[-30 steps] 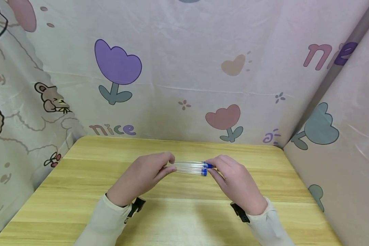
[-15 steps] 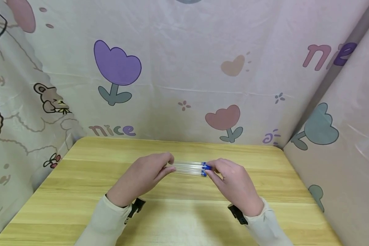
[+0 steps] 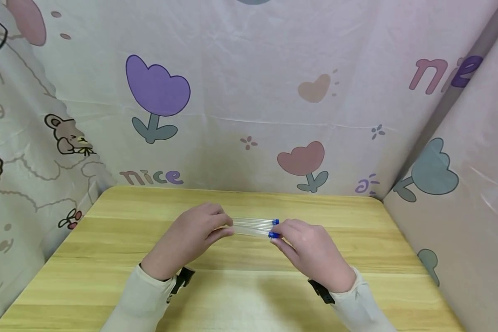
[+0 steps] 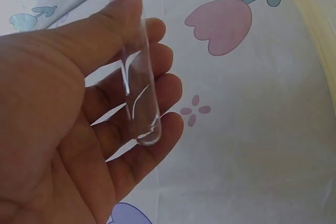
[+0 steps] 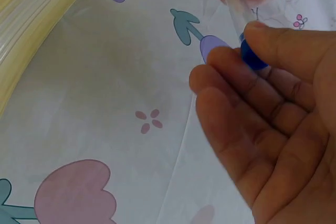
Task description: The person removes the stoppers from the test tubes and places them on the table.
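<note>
Between the 2 hands, above the wooden table [image 3: 108, 240], a clear test tube [image 3: 251, 227] is held level, its long axis running straight across from one hand to the other. At its left end the left hand [image 3: 195, 235] has the rounded closed bottom of the tube: in the left wrist view the thumb [image 4: 113, 19] presses the glass against the curled fingers [image 4: 157, 95], so the tube sits pinched across the fingertips with its bottom resting near the little finger. From that hand the tube leads off to the right, away from the palm. A second clear tube seems to lie just beyond the held one, with its own blue cap [image 3: 275, 222] showing on the far side, though I cannot tell whether either hand touches it. At the right end the blue cap [image 3: 273, 235] of the held tube sits just off the fingertips of the right hand [image 3: 315, 253]. The right wrist view shows the thumb [image 5: 294, 43] bearing on that cap [image 5: 252, 59] against the index finger while the other fingers lie loosely bent and hold nothing. The right hand is the nearer one to the cap, and the tube runs from it to the left. Behind both hands hangs a printed cloth backdrop [image 3: 274, 92] with tulips.
</note>
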### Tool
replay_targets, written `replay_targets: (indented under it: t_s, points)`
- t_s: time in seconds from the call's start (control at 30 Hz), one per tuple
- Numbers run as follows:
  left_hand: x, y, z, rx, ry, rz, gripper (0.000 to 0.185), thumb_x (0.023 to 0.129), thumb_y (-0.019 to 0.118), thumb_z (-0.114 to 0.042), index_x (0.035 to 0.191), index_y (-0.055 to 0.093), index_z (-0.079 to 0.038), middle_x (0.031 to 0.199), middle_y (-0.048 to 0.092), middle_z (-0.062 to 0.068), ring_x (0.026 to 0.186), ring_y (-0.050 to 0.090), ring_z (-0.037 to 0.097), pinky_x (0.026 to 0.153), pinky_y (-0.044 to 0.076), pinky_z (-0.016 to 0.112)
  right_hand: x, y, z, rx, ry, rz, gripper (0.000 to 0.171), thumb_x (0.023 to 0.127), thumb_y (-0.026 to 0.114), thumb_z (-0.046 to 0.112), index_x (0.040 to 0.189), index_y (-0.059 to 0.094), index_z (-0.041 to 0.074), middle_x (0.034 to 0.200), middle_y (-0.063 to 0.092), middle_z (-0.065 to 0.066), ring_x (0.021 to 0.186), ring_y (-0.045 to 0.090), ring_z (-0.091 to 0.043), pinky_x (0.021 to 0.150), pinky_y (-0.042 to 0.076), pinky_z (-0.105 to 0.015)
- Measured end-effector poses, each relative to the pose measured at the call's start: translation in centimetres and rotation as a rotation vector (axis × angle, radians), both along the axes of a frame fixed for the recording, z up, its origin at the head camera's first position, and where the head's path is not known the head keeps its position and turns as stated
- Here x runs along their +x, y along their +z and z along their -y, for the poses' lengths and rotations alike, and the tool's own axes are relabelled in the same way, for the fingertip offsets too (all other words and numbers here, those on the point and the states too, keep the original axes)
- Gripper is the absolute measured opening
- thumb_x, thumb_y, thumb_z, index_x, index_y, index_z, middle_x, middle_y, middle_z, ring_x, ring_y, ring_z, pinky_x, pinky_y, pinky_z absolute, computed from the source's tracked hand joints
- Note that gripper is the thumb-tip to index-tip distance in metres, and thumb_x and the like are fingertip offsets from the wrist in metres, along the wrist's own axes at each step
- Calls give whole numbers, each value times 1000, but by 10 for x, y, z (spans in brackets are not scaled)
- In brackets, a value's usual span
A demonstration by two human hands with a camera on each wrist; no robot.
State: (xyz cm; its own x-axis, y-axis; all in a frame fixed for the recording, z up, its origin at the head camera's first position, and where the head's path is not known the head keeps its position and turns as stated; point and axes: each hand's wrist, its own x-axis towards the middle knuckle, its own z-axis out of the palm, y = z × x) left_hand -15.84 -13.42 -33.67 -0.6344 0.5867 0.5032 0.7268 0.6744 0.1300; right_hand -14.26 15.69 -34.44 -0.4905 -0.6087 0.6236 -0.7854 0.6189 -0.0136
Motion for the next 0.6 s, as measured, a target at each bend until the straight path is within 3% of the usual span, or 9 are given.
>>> replay_targets:
  t_s: [0.27, 0.6]
  points:
    - [-1, 1, 2, 0, -21, -81, 10, 88, 83, -25, 93, 76, -19, 85, 62, -11, 77, 55, 8, 69, 52, 25, 0, -2, 0, 61, 55, 26, 14, 90, 81, 16, 100, 71, 14, 89, 64, 8, 75, 57, -4, 67, 54, -21]
    - [2, 2, 1, 9, -22, -77, 14, 86, 85, -23, 96, 76, -18, 88, 64, -10, 80, 58, 9, 70, 53, 25, 0, -2, 1, 0, 42, 14, 20, 86, 84, 13, 101, 72, 13, 93, 67, 6, 76, 57, -4, 67, 54, -20]
